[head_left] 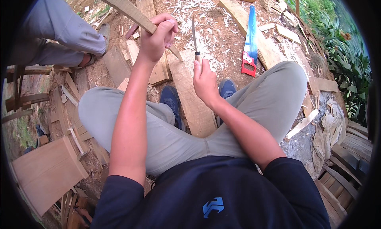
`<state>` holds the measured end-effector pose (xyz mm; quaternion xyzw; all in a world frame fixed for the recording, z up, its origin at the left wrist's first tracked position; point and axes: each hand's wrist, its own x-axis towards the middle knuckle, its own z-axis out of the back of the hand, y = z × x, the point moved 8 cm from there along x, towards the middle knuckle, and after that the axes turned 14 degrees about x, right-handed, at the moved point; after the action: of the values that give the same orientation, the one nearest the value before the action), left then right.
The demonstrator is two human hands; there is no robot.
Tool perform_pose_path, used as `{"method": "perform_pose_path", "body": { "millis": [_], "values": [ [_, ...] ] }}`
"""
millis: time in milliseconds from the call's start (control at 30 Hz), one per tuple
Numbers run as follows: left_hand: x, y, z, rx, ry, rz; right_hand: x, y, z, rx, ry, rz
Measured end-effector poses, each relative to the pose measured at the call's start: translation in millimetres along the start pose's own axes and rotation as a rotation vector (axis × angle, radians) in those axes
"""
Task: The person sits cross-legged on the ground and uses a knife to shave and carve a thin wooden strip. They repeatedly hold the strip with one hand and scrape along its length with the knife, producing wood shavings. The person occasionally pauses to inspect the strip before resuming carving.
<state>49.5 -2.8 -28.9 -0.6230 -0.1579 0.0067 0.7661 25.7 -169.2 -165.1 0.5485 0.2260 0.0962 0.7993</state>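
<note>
My left hand (pixel 156 42) is closed around a long wooden stick (pixel 123 8), which slants from the top left down to a tip above a plank. My right hand (pixel 205 80) grips a knife (pixel 194 37) by its handle, the thin blade pointing up and away from me. The blade stands apart from the stick, to its right. Below both hands, the wide plank (pixel 193 96) lies lengthwise between my shoes. Part of my left hand's grip is hidden behind its own fingers.
A saw (pixel 251 40) with a blue blade and red handle lies at the right against a long beam (pixel 270 52). Pale shavings (pixel 217 20) litter the ground. Another person's trousered leg (pixel 59 24) is at the far left. A light-brown wooden panel (pixel 47 175) stands lower left.
</note>
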Motion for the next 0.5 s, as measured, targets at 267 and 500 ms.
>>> {"method": "perform_pose_path", "body": {
  "millis": [267,500],
  "values": [
    [-1.7,-1.3,5.2,0.004,-0.003,-0.004,-2.3,22.3,14.9,0.094,-0.045,-0.032],
    [-2.0,1.7,8.4,0.036,-0.013,-0.010,-2.6,-12.7,-8.3,-0.200,0.109,-0.135]
  ]
}}
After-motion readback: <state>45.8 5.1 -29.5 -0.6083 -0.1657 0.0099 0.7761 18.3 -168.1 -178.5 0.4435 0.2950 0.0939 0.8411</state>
